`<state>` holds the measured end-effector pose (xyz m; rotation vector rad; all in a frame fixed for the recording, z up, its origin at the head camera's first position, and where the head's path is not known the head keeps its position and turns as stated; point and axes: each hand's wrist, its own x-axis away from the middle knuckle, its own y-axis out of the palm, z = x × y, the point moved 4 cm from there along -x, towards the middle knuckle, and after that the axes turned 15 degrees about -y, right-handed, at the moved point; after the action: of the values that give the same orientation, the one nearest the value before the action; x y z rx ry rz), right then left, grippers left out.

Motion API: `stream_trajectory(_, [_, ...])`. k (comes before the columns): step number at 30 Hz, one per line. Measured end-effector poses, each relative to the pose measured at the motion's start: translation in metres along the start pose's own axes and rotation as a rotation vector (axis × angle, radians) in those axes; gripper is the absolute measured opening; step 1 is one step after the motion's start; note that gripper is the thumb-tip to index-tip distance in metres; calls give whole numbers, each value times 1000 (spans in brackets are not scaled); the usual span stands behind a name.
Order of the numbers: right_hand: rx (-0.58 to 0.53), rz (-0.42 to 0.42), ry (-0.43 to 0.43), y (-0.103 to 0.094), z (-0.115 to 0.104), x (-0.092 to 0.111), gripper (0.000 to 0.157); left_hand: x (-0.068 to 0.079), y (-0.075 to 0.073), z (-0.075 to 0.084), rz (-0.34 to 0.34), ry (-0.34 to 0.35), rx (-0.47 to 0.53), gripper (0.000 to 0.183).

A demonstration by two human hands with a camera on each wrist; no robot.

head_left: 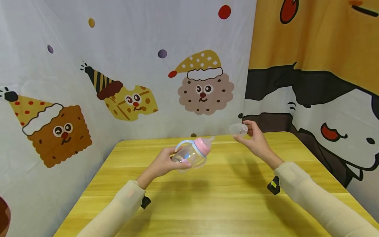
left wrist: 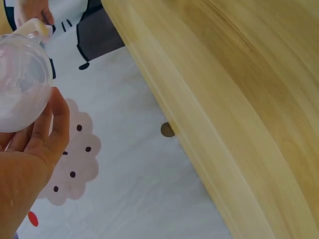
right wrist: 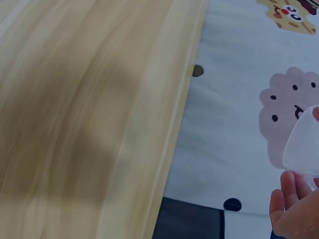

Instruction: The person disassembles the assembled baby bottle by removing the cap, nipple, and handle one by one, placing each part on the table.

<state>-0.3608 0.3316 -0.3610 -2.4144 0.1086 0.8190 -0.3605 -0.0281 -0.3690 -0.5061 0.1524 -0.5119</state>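
My left hand (head_left: 164,163) grips a clear baby bottle (head_left: 189,156) round its body, above the table. The bottle has a pink collar, a see-through nipple and two side handles, and it tilts up to the right. In the left wrist view the round base of the bottle (left wrist: 22,84) faces the camera, with the left hand (left wrist: 35,149) under it. Off to the right, my right hand (head_left: 257,141) holds a clear dome-shaped cap (head_left: 238,129) between thumb and fingers, apart from the bottle. The right wrist view shows the cap (right wrist: 303,147) above the fingers of the right hand (right wrist: 299,206).
Below both hands lies a wood-grain table (head_left: 189,207). Behind its far edge hangs a white curtain (head_left: 133,42) printed with cartoon snacks, and a yellow, black and white one (head_left: 275,42) hangs at the right. A brown rounded thing (head_left: 3,215) shows at the far left edge.
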Motion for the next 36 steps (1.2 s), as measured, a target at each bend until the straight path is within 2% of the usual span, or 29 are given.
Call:
stream_trajectory(6, [111,29,32,-2,16,8,66,4,-1,-3,3,-18,-3,59])
stream_trajectory(12, [197,23,83,-7,41,17,70,7,-6,-1,28,-8,15,52])
stream_trajectory(18, [304,-38,116,-6,64,30,71,10,-5,1,-22,-6,13,51])
stream_trajectory(22, [366,-74,123,-7,68,32,70,7,-6,2,-6,-12,10,53])
stream_trajectory(30, [424,-138,229,-9,75,35,74,21,-11,37,-3,-1,9,49])
stream_trajectory(36, [423,-195,330,-4,84,49,74,25,-7,33,-9,-12,2,48])
